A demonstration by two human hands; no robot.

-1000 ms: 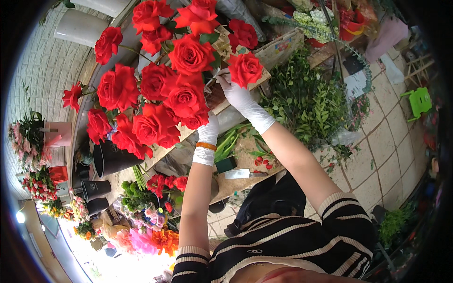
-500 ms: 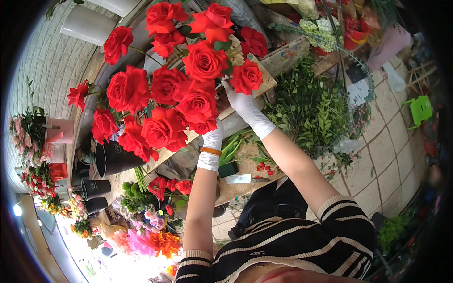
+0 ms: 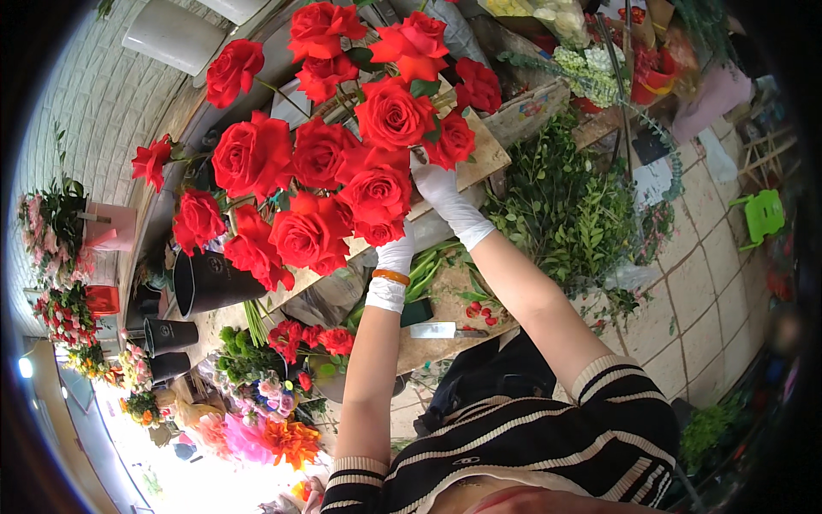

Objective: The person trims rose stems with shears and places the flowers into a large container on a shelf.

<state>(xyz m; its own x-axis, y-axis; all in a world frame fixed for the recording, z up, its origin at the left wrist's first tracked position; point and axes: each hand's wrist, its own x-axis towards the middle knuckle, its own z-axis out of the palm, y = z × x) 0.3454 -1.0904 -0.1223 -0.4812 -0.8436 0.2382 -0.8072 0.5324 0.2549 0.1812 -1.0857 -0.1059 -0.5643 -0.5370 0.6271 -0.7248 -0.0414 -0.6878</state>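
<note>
A loose bunch of large red roses [image 3: 318, 154] spreads in front of me, blooms facing up. My left hand [image 3: 396, 254], in a white glove with an orange band at the wrist, reaches under the blooms. Its fingers are hidden there, where the bunch appears to be gripped by its stems. At the bunch's right side, my gloved right hand [image 3: 435, 182] is closed just below a single red rose [image 3: 451, 140], seemingly on its stem; the fingertips are partly covered.
Below the hands lies a wooden bench with a knife [image 3: 434, 330] and small red blooms [image 3: 479, 313]. A heap of green foliage [image 3: 556, 206] stands to the right. Black buckets [image 3: 214, 283] line the left side. A green stool [image 3: 760, 216] is on the tiled floor.
The bunch and my left hand have shifted slightly right in the picture. The single rose by my right hand now sits closer to the other blooms.
</note>
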